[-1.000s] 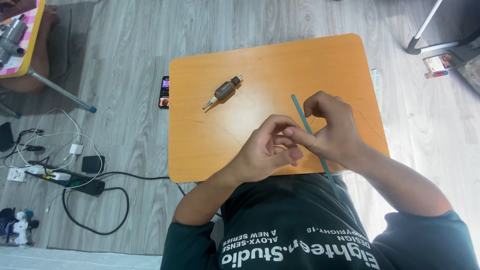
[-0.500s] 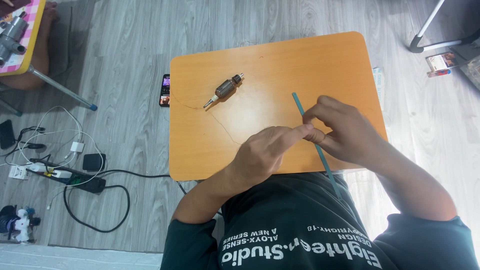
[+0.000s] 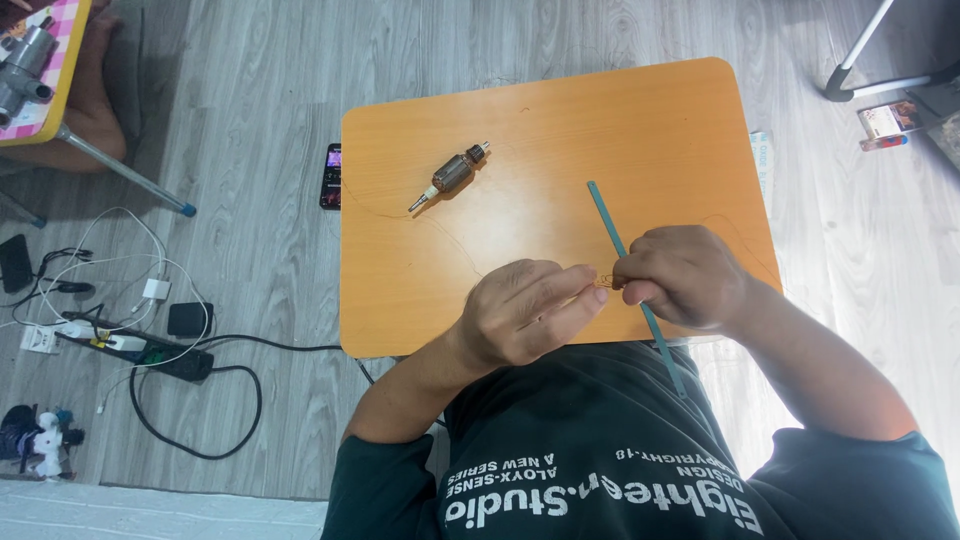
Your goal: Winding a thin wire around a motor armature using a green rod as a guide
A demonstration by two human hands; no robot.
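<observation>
Orange bench (image 3: pixel 560 130) carried a rotor (image 3: pixel 452 175); nearer the person, the right hand (image 3: pixel 680 278) pinched a teal rod (image 3: pixel 606 213) while the left hand (image 3: pixel 525 312) pinched fine wire (image 3: pixel 604 281) beside it. Steady, even tension would probably serve best.

- We take the bench (image 3: pixel 640 120) as our landmark: the motor armature (image 3: pixel 452 175) lies on it, toward its left side.
- The thin rod (image 3: pixel 608 218) lies on the bench to the right of the armature, running off the near edge.
- The phone (image 3: pixel 331 176) lies on the floor just left of the bench.
- The power strip (image 3: pixel 150 352) and its cables lie on the floor well left of the bench.
</observation>
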